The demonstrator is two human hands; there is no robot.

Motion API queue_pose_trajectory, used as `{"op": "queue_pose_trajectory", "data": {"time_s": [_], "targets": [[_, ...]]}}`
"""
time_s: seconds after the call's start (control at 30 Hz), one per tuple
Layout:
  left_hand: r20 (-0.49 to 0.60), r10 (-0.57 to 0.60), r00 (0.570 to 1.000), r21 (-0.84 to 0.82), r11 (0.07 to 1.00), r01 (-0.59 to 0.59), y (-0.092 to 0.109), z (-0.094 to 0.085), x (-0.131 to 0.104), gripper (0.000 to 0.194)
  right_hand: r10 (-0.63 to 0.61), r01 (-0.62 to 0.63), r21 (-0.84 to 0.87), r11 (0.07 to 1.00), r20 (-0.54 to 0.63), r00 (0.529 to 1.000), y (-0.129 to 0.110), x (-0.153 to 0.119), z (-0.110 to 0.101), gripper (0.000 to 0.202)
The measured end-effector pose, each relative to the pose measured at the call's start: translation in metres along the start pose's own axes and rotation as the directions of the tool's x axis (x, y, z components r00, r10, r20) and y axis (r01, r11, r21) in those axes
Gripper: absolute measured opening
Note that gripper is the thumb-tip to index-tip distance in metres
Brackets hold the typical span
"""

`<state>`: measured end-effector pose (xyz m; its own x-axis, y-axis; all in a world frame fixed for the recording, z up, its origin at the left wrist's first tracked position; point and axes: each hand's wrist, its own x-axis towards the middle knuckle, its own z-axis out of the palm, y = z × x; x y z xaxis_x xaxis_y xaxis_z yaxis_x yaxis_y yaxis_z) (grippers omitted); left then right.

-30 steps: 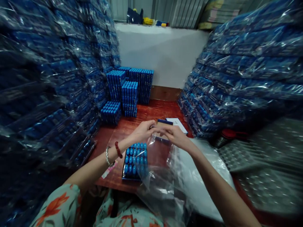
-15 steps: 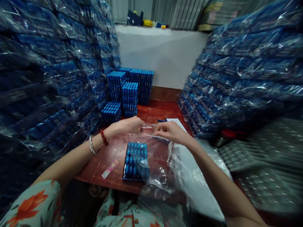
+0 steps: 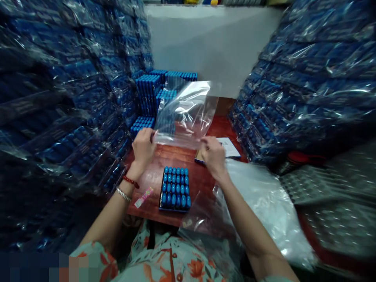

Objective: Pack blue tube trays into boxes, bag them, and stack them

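Bag (image 3: 188, 109), clear plastic, hangs at 12 o'clock from where I watch, held above the table (image 3: 202, 176); gripped edge runs 9-to-3, loose body billowing up & away twd 12. Can't tell its long axis. L hand (image 3: 143, 145) pinches that edge's 9 o'clock end, R hand (image 3: 214, 156) its 3 o'clock end; on both, fingers curled in tight, backs mostly twd me, forearms coming in from 7 & 5. Blue-topped tray (image 3: 175, 188) lies flat btwn forearms at 6, apart from bag, long axis approx 12-to-6, just inside table's near edge. Red tabletop shows btwn tray & R forearm; pink strip (image 3: 143, 197) at 7. Wrapped stacks (image 3: 308, 78) wall off 2 & 10. White sheet (image 3: 230, 148) lies just past R hand; loose plastic sheeting (image 3: 264, 203) at 4.
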<state>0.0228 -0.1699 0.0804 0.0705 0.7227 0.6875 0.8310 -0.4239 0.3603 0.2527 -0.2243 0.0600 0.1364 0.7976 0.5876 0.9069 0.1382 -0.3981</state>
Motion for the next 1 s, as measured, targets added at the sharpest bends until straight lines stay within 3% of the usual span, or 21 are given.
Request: {"op": "queue_pose_trajectory", "data": {"time_s": [0.07,0.17,0.27,0.33,0.4,0.47,0.53,0.63,0.77,0.9,1.0], "targets": [[0.204,-0.142,0.968,0.0,0.989,0.146,-0.02,0.027,-0.035,0.014,0.083,-0.119,0.13,0.984,0.251,0.964,0.015,-0.029,0.033,0.03],[0.442,-0.314,0.841,0.057,0.945,0.323,-0.044,0.059,-0.078,0.018,0.082,-0.238,0.186,0.953,0.598,0.797,0.042,-0.074,0.051,0.059],[0.515,-0.351,0.782,0.083,0.929,0.362,-0.061,0.077,-0.104,0.018,0.148,-0.228,-0.002,0.974,0.767,0.625,0.069,-0.115,0.022,0.08],[0.526,-0.345,0.777,0.069,0.929,0.365,-0.069,0.085,-0.114,0.02,0.242,-0.187,-0.161,0.969,0.775,0.584,0.082,-0.141,-0.005,0.081],[0.54,-0.336,0.771,0.048,0.927,0.371,-0.075,0.093,-0.121,0.023,0.297,-0.148,-0.261,0.954,0.751,0.59,0.085,-0.164,-0.024,0.07],[0.556,-0.326,0.764,0.018,0.924,0.381,-0.078,0.101,-0.126,0.025,0.315,-0.133,-0.298,0.945,0.72,0.619,0.08,-0.185,-0.029,0.045],[0.566,-0.325,0.757,-0.001,0.919,0.395,-0.079,0.107,-0.129,0.03,0.305,-0.134,-0.291,0.947,0.695,0.651,0.07,-0.2,-0.026,0.023],[0.564,-0.342,0.751,-0.003,0.909,0.417,-0.081,0.112,-0.13,0.037,0.228,-0.13,-0.19,0.973,0.712,0.664,0.063,-0.204,-0.032,0.012],[0.573,-0.317,0.756,-0.05,0.907,0.419,-0.088,0.113,-0.128,0.035,0.14,-0.121,-0.08,0.989,0.758,0.637,0.093,-0.16,-0.078,0.015],[0.577,-0.316,0.753,-0.067,0.901,0.429,-0.09,0.113,-0.127,0.033,0.303,-0.039,-0.382,0.923,0.663,0.684,0.156,-0.09,-0.117,0.012],[0.561,-0.341,0.754,-0.039,0.899,0.436,-0.086,0.112,-0.127,0.029,0.361,-0.039,-0.473,0.88,0.615,0.701,0.193,-0.053,-0.116,0.011]]}}
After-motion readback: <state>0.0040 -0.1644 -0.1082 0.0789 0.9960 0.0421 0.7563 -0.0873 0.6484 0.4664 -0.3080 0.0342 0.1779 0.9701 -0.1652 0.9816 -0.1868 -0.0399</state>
